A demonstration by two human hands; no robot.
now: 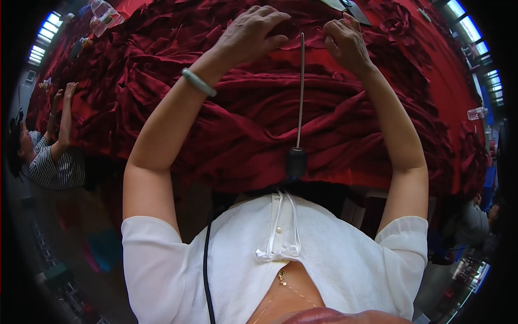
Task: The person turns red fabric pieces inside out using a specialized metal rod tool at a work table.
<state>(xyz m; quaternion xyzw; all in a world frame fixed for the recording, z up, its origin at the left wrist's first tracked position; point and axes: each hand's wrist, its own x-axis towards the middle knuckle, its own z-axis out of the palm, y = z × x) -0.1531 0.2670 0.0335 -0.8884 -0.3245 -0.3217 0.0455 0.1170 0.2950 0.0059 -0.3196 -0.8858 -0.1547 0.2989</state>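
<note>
Both my hands are raised over the far part of a heap of dark red cloth (pixel 232 129). Between them points the tip of a thin metal rod (pixel 301 92), whose black handle (pixel 295 163) lies at the near edge in front of me. My left hand (pixel 253 33) is left of the tip, thumb and bent fingers apart, with nothing visible between them. To the right of the tip, my right hand (pixel 346 44) has its fingers curled in toward the thumb. Whatever it may pinch is hidden. Neither hand visibly touches the rod.
Many dark red cloth pieces cover the red-topped table (pixel 450 102). A clear plastic bottle (pixel 105 15) is at the far left, another clear container (pixel 477 113) at the right edge. A person in a striped shirt (pixel 51 167) works at left. A black cable (pixel 208 270) runs beside me.
</note>
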